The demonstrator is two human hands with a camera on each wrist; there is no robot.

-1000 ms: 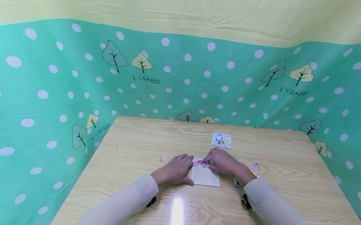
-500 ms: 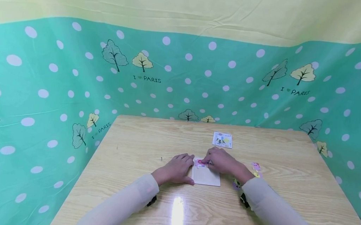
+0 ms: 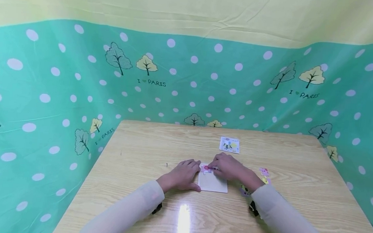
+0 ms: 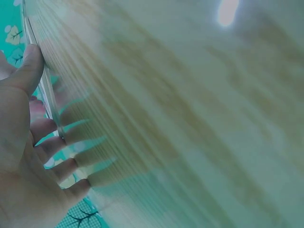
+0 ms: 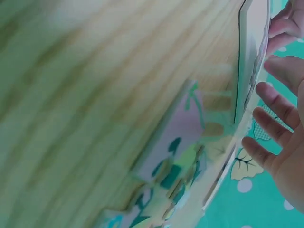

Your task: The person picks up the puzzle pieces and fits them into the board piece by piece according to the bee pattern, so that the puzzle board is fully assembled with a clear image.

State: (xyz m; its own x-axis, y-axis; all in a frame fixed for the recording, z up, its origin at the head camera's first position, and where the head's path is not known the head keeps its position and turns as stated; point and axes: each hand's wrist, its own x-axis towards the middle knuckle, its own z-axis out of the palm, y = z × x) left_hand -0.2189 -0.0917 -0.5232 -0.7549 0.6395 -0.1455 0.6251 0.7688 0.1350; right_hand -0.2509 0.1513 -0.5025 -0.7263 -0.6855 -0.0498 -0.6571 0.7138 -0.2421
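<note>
Fingers (image 3: 216, 165) on one tray (image 3: 212, 184) — two hands

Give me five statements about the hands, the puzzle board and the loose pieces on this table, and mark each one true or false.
1. The left hand rests at the left edge of the puzzle board. True.
2. The right hand is lifted high above the table. False: it is down on the board's far part, fingers at the pink piece.
3. A picture card lies beyond the hands. True.
4. The loose pieces lie left of the board. False: they lie to its right.
5. The board is fully filled with pieces. False: most of it shows blank white.
</note>
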